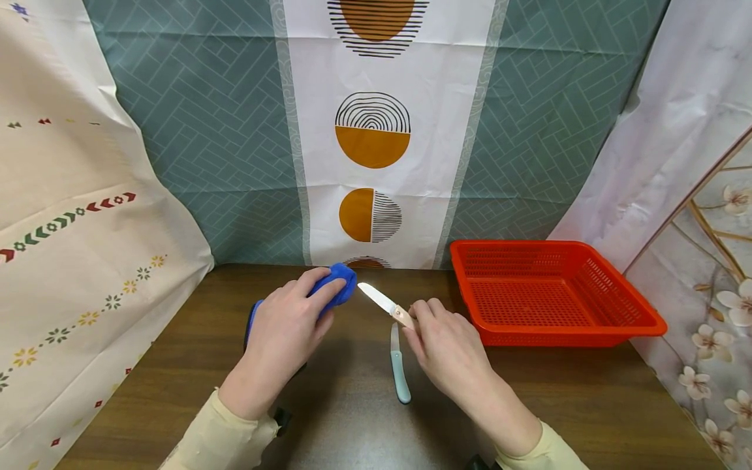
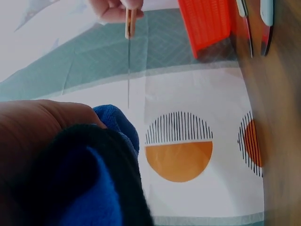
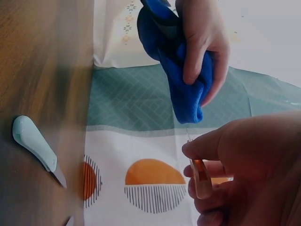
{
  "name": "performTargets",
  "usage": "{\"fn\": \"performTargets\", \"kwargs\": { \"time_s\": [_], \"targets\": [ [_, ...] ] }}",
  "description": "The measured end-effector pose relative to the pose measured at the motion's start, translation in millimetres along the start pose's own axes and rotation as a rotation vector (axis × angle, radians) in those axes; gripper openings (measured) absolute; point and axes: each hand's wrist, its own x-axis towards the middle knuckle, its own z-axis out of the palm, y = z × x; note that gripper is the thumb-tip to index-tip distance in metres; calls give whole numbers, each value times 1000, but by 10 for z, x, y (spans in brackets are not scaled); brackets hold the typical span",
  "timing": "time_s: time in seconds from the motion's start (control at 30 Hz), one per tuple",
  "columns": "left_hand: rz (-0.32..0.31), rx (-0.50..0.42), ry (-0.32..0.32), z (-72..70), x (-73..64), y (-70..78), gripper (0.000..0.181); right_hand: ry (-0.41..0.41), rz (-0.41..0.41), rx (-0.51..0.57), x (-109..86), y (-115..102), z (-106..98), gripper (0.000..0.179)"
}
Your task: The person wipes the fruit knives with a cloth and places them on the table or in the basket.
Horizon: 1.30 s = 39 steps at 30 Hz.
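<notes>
My left hand (image 1: 292,321) grips a blue cloth (image 1: 341,287), bunched at the fingertips, with a dark-edged part hanging below the hand in the right wrist view. In my right hand (image 1: 452,343) is a small knife with a pale wooden handle (image 1: 404,317), held between thumb and fingers. Its bare blade (image 1: 376,296) points up and left, the tip just short of the cloth. Below, between the hands, a knife with a light blue handle (image 1: 400,378) lies on the table. Another slim knife (image 2: 243,14) shows beside it in the left wrist view.
A red plastic basket (image 1: 564,336) stands at the back right of the brown wooden table (image 1: 364,424). Patterned cloths hang behind the table (image 1: 235,130) and along its left (image 1: 70,274) and right (image 1: 705,261) sides.
</notes>
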Motion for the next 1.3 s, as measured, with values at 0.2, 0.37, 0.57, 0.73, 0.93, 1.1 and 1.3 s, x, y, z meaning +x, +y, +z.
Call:
{"fn": "performTargets", "kwargs": {
  "time_s": [0.2, 0.37, 0.57, 0.73, 0.93, 1.1, 1.3],
  "targets": [
    [27, -17, -30, 11, 5, 115, 54, -36, 26, 5, 11, -9, -13, 25],
    [57, -12, -24, 16, -4, 184, 55, -53, 34, 19, 16, -18, -26, 25],
    [12, 14, 16, -2, -6, 130, 55, -30, 7, 8, 12, -12, -22, 26],
    [21, -4, 20, -13, 9, 154, 54, -38, 0, -3, 1, -11, -21, 25],
    [132, -54, -2, 23, 13, 352, 57, -69, 6, -6, -1, -5, -20, 24],
    [172, -72, -28, 71, -5, 465, 56, -73, 0, -7, -3, -5, -23, 25],
    [159, -71, -64, 106, -20, 473, 59, -82, 0, -2, 1, -13, -27, 25]
  ]
}}
